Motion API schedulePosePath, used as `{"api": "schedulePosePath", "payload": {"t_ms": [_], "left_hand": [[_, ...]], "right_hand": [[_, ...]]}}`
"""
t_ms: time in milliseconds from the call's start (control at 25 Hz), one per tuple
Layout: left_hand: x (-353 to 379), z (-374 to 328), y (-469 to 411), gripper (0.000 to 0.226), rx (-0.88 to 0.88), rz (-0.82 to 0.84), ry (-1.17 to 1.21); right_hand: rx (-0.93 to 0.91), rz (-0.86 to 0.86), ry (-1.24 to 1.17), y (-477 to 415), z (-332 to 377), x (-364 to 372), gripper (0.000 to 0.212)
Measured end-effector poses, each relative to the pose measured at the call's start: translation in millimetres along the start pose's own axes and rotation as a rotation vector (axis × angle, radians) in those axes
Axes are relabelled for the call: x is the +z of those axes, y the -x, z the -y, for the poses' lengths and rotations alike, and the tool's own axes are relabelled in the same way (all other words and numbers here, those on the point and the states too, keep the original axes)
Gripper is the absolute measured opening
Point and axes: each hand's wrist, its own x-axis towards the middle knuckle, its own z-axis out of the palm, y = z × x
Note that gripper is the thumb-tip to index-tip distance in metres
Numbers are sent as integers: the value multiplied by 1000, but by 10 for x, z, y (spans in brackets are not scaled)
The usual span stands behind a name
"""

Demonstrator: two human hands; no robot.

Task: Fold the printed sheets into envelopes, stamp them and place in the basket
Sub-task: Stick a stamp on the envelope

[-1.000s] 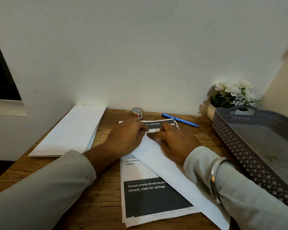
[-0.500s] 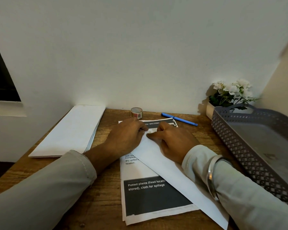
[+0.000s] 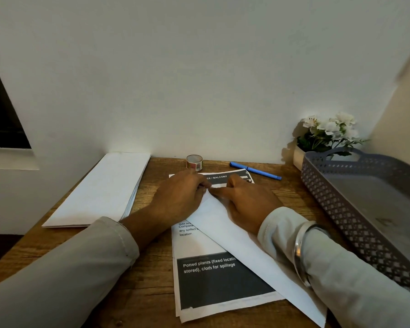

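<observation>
Both forearms, in light grey sleeves (image 3: 69,268), reach forward from the lower corners, and the two hands meet in the middle. The left hand (image 3: 178,197) lies palm down, its fingers bent at the tips and pressing downward. The right hand (image 3: 246,200) is palm down too — its fingertips (image 3: 217,191) point to the left and touch those of the left hand. A silver metal bangle (image 3: 302,252) sits on the right wrist.

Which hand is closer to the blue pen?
The right hand. It rests on the folded sheet just in front of the blue pen, not touching it. The left hand sits farther to the pen's left, nearer the tape roll.
</observation>
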Motion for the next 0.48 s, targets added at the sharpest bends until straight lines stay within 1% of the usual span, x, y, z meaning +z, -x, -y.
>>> {"api": "schedulePosePath", "payload": {"t_ms": [120,320,400,480], "left_hand": [[10,-19,3,28,-10,3,-1],[-3,-6,11,28,2,-14,0],[-8,2,4,28,1,-7,8],[-2,0,0,27,-2,-11,10]], "right_hand": [[42,-37,-10,-26,-12,16,40],[-22,-40,3,27,-69,-20,34],[-47,-51,-5,33,-69,-23,35],[-46,-16,9,23,-38,-16,41]]}}
